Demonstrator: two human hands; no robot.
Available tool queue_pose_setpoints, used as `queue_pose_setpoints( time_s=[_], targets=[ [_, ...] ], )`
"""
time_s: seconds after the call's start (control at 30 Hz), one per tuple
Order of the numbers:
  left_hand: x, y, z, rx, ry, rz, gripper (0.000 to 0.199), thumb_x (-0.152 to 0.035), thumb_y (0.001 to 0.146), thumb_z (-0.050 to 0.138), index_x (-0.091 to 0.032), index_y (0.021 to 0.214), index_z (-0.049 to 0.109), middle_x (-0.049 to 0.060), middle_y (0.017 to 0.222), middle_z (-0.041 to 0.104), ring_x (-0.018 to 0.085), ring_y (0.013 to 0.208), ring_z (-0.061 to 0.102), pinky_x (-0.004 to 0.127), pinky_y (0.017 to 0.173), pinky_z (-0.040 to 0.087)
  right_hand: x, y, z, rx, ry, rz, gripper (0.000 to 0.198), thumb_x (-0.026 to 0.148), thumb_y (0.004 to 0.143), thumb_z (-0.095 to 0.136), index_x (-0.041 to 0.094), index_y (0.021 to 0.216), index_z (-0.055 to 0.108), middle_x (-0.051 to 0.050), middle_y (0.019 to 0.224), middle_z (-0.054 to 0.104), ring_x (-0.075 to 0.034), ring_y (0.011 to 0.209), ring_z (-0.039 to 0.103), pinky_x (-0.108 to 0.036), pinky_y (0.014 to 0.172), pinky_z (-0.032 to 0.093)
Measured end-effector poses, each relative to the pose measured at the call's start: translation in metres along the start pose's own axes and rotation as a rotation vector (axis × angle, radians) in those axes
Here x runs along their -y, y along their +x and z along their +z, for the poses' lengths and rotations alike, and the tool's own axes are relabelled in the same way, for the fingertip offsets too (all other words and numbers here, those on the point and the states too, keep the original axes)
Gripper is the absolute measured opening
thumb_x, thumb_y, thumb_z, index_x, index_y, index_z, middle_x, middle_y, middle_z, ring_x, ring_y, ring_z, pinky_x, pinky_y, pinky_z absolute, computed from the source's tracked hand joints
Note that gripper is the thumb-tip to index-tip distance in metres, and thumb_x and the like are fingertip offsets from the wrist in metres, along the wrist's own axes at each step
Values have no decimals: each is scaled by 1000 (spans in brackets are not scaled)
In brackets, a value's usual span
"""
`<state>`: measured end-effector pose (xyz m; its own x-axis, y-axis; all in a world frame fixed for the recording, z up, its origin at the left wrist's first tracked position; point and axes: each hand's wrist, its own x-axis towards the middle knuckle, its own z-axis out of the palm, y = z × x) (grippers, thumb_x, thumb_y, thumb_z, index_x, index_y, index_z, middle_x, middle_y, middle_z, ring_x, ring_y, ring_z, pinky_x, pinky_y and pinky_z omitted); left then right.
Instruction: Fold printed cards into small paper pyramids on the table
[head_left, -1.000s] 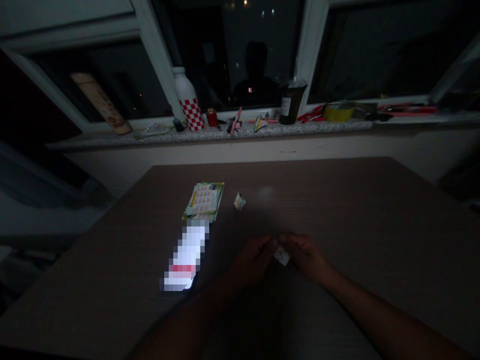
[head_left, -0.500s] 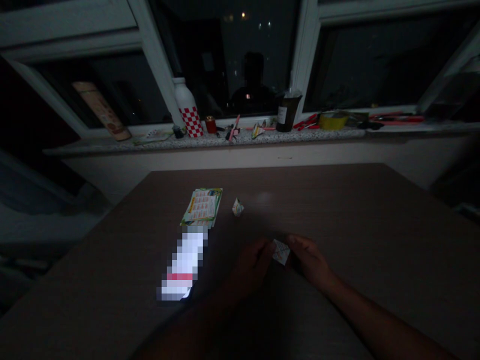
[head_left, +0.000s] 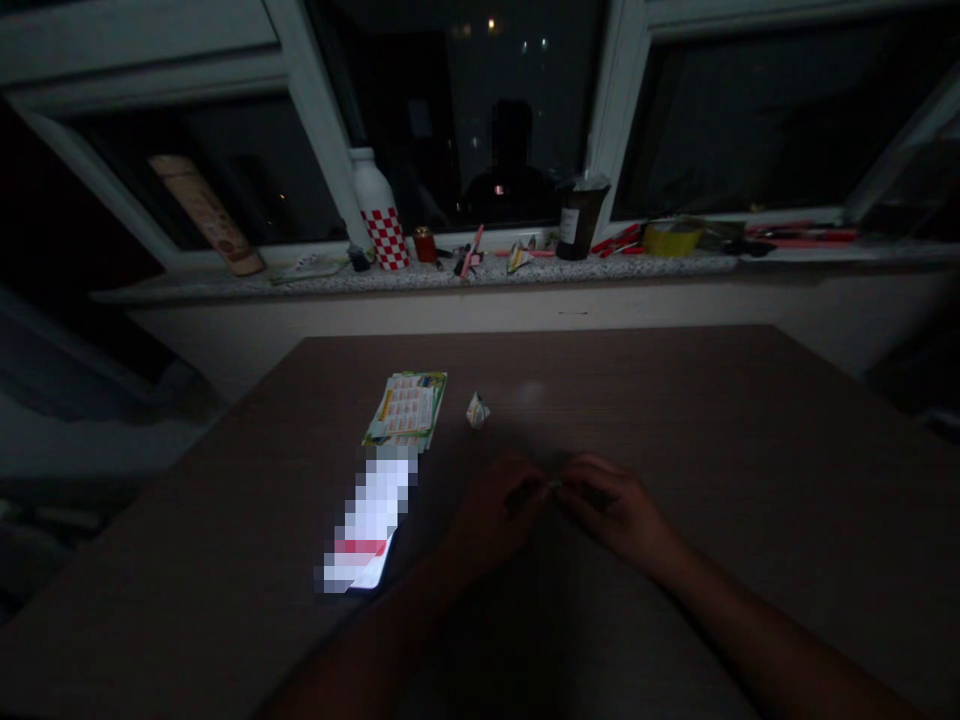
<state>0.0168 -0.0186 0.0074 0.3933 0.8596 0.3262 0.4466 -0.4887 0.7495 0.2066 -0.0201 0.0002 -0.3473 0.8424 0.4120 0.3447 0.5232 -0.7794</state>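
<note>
Both hands meet over the middle of the dark wooden table (head_left: 675, 420). My left hand (head_left: 501, 510) and my right hand (head_left: 619, 510) pinch a small piece of folded paper (head_left: 554, 485) between their fingertips. Only a sliver of the paper shows, the rest being covered by fingers and shadow. Just beyond the left hand stands a small folded paper shape (head_left: 477, 411) with printed sides and a pointed top. Left of it lies a stack of printed paper sheets (head_left: 405, 410).
A phone with a lit screen (head_left: 367, 520) lies left of my left forearm. On the stone windowsill (head_left: 315, 285) behind the table stand a checkered white bottle (head_left: 382, 215), a small red jar (head_left: 424, 245), a dark cup (head_left: 579, 220) and a yellow tape roll (head_left: 670, 240).
The paper between my hands has turned from a visible printed square face to a thin sliver. My fingertips have come closer together around it.
</note>
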Motion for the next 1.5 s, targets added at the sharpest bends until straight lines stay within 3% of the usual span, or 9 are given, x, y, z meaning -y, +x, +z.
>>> queue_pose_setpoints(
  time_s=[0.17,0.53,1.2,1.5],
  targets=[
    [4,2,-1,49,14,-17,12,-26,85,52,-17,86,60,3,84,61,15,78,56,27,72,42,3,-1,0,23,-13,-34,12,23,88,54,20,92,65,-6,85,61,-18,80,59,-30,70,47],
    [2,2,0,82,12,-45,12,-24,83,52,-16,78,60,2,77,59,14,73,55,25,67,40,1,-2,6,79,73,23,17,24,88,54,18,80,67,-4,76,60,-15,72,58,-27,65,45],
    [3,2,0,-63,-59,-62,7,-20,80,54,-16,76,58,0,73,58,12,69,54,24,65,40,-5,-3,9,-104,196,125,13,27,84,60,20,78,69,-4,75,62,-16,72,59,-28,66,45],
    [5,1,0,-152,-119,-154,9,-21,81,53,-16,75,56,-1,71,56,12,68,51,23,65,40,-12,-8,11,-280,304,341,18,38,84,59,21,86,62,-1,76,61,-15,70,55,-26,63,42]
  ],
)
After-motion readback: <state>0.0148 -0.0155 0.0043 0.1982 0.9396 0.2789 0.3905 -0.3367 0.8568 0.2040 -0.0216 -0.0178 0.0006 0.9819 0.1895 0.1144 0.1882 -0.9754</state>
